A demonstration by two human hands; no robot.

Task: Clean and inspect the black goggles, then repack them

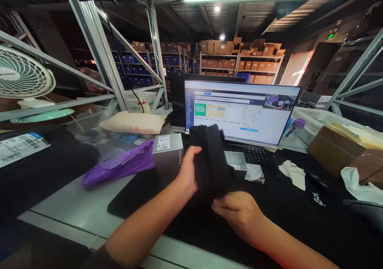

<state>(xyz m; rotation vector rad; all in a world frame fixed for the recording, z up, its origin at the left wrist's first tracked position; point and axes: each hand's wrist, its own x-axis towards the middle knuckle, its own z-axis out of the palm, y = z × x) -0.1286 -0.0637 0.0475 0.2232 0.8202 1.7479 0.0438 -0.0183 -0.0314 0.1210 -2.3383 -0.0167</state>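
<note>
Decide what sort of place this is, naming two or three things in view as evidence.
Probably a warehouse, seen from a work desk: background shelving holds rows of cardboard boxes and blue bins, and a computer monitor stands nearer.

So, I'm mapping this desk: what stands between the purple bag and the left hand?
In the head view, a grey box stands between the purple bag and the left hand, which holds a black item.

2 hands [188, 176], 1 black object [212, 157], 1 monitor [233, 111], 1 fan [24, 74].
</note>
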